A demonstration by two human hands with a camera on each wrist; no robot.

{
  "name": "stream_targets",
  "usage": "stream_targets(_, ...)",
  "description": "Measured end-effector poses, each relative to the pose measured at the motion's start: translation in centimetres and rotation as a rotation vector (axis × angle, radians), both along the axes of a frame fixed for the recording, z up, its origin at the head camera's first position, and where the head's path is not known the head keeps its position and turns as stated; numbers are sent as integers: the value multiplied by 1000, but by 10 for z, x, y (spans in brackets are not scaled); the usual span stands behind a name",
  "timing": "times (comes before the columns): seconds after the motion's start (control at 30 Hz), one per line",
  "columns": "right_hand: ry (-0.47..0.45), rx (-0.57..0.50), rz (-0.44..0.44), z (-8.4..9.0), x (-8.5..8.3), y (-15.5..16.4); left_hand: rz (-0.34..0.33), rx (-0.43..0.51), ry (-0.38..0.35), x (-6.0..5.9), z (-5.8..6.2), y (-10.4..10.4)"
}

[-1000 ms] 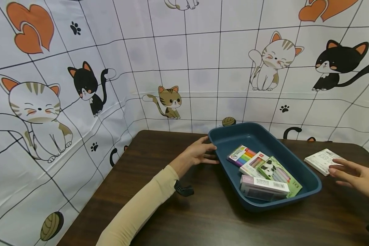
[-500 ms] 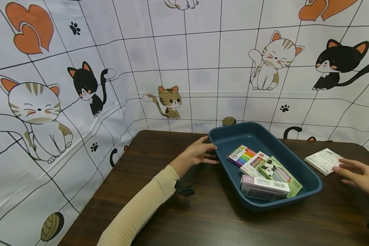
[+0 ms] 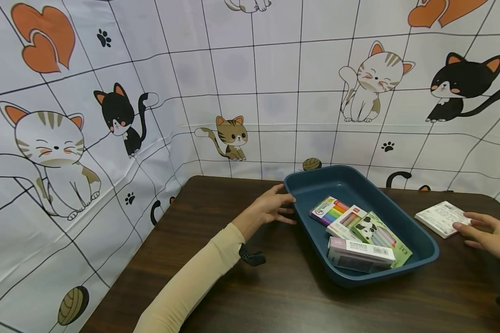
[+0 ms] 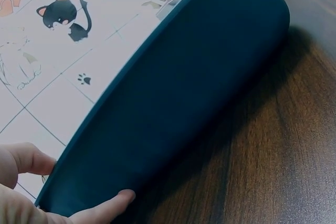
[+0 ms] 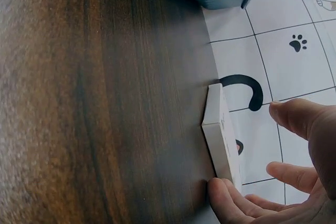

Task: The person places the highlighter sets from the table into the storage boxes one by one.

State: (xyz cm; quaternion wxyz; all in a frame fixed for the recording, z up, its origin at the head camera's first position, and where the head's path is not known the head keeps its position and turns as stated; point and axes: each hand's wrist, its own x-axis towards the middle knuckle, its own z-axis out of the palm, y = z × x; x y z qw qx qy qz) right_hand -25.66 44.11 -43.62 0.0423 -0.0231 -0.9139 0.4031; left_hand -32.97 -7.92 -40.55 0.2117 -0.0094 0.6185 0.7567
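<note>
left hand [image 3: 271,207] — holds tray [image 3: 416,273] rim, unmoved | right hand [image 3: 489,235] — fingers straight, now touching white box [image 3: 439,217]

On my head view the left arm wears a long, close-fitting cream sleeve [image 3: 191,286] that runs from the bottom edge of the picture up to the wrist, with soft creases along it. Just under that wrist I can see a small black device [image 3: 251,256], blocky and dark with a dotted or perforated patch on its near face, which sits against the end of the sleeve. The left hand [image 3: 272,209] and the right hand [image 3: 489,236] are both bare, with no rings, gloves or watch that I can make out, and the right forearm is cut off by the picture's edge, so I cannot tell what it wears.
</note>
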Motion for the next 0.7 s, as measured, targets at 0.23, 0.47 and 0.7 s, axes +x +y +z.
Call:
stream_targets(0.23, 11, 36, 0, 2, -1, -1, 9, -2, 4, 0, -1, 0)
stream_targets(0.47, -7, 37, -18, 2, -4, -2, 10, 2, -4, 0, 0, -1)
stream_targets(0.7, 3, 75, 6, 0, -16, 9, 13, 6, -15, -2, 1, 0)
